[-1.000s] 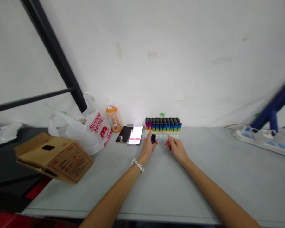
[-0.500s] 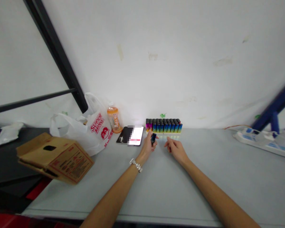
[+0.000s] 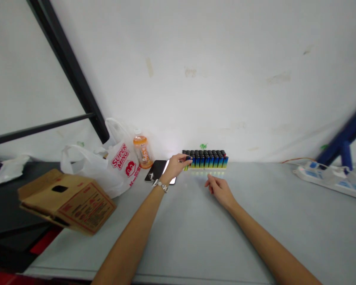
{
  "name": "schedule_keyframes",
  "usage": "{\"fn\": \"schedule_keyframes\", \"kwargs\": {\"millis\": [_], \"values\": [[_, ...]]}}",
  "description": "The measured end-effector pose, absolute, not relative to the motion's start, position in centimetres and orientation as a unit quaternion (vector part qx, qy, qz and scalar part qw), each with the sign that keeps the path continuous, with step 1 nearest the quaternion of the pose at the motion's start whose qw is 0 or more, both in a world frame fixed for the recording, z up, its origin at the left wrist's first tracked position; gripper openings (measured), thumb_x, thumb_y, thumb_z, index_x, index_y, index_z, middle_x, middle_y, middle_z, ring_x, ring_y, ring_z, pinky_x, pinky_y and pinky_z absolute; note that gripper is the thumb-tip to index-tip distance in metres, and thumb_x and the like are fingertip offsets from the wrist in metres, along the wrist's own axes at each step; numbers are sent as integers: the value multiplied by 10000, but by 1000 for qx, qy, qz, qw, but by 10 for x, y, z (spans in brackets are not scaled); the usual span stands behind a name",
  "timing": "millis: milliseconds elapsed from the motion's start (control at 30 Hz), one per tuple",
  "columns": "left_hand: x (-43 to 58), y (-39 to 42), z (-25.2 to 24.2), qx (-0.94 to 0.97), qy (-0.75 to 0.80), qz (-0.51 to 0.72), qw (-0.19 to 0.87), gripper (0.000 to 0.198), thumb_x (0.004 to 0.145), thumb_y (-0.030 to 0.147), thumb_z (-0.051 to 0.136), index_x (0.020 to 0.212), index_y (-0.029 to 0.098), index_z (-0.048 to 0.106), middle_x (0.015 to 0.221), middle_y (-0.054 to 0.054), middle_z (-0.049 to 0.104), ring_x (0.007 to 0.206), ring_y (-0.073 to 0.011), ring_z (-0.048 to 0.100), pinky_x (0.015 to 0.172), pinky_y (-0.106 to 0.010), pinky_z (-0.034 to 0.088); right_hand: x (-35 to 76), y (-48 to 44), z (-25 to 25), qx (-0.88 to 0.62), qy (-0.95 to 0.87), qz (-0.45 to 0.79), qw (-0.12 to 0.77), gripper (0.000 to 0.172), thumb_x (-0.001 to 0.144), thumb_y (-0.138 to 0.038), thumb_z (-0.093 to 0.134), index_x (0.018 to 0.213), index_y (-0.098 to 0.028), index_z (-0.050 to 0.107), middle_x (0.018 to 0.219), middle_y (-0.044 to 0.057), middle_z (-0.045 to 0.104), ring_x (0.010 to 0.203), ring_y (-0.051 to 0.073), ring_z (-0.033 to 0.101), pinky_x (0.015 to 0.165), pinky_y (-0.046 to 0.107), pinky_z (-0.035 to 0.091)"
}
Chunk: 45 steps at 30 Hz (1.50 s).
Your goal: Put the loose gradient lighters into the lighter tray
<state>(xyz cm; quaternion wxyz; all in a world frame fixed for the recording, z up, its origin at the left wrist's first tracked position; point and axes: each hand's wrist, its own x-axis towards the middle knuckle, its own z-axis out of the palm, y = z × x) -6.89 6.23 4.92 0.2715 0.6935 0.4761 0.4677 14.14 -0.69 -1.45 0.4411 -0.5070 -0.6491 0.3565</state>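
Rows of blue-and-yellow lighters (image 3: 209, 161) with black tops stand upright, packed side by side in a block against the wall. At the front left corner of this block, my left hand (image 3: 175, 164) pinches one lighter (image 3: 189, 158) between thumb and fingers. That lighter is upright and level with the front row; whether it touches its neighbours I cannot tell. My right hand (image 3: 221, 189) rests on the table just in front of the block, its fingers curled in and nothing visible in them.
Left of the block lie a dark phone or tablet (image 3: 156, 170), partly behind my left wrist, and an orange drink bottle (image 3: 142, 152). Farther left are a white plastic bag (image 3: 106, 174) and an open cardboard box (image 3: 74, 202). A white power strip (image 3: 329, 180) lies at the right.
My left hand has moved up and left with the lighter, from in front of the block to its left front corner, and the lighter is turned upright. My right hand has barely moved.
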Motion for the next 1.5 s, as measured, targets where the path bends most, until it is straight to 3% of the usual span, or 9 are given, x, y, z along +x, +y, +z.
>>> {"fn": "schedule_keyframes", "kwargs": {"millis": [267, 533, 700, 867, 1000, 1400, 1500], "values": [[-68, 77, 40, 722, 478, 460, 198, 212, 729, 214, 695, 933, 179, 737, 793, -28, 704, 760, -170, 621, 790, -303, 490, 141, -7, -14, -507, -653, 354, 438, 598, 913, -654, 362, 679, -177, 637, 482, -16, 516, 473, 144, 494, 533, 260, 373], [-68, 75, 29, 707, 491, 469, 196, 227, 772, 231, 676, 991, 180, 702, 777, -22, 684, 756, -169, 631, 774, -290, 491, 141, -6, -15, -510, -658, 351, 429, 582, 917, -639, 366, 681, -181, 637, 484, -14, 519, 484, 144, 502, 536, 257, 371], [-69, 68, 27, 743, 479, 446, 141, 236, 877, 274, 577, 1091, 193, 636, 939, -42, 698, 840, -171, 635, 836, -308, 491, 141, -6, -15, -514, -657, 350, 426, 584, 916, -638, 362, 678, -182, 637, 487, -13, 516, 491, 147, 501, 544, 261, 371], [-67, 61, 29, 789, 478, 384, -45, 241, 910, 254, 526, 1098, 185, 660, 1144, -96, 636, 1102, -234, 538, 970, -383, 433, 141, -7, -14, -513, -658, 348, 428, 584, 922, -632, 358, 681, -179, 636, 489, -16, 514, 493, 144, 498, 556, 261, 371], [-65, 55, 27, 795, 501, 317, -129, 351, 897, 197, 504, 1230, 201, 615, 1295, -115, 564, 1187, -270, 481, 947, -417, 430, 141, -7, -14, -510, -664, 340, 427, 587, 924, -630, 353, 678, -176, 633, 487, -17, 512, 494, 143, 502, 566, 262, 372], [-68, 41, 32, 799, 528, 234, -169, 574, 834, 145, 492, 1401, 236, 466, 1429, -102, 478, 1294, -280, 412, 1010, -453, 390, 140, -11, -12, -514, -662, 349, 419, 568, 926, -617, 335, 699, -185, 625, 503, -13, 508, 503, 154, 506, 555, 273, 372], [-63, 41, 30, 789, 539, 247, -159, 628, 806, 130, 495, 1425, 214, 429, 1471, -112, 435, 1340, -286, 375, 1053, -463, 357, 140, -11, -11, -533, -672, 291, 424, 475, 931, -553, 364, 790, -195, 642, 590, 2, 559, 592, 177, 547, 612, 291, 416]]}}
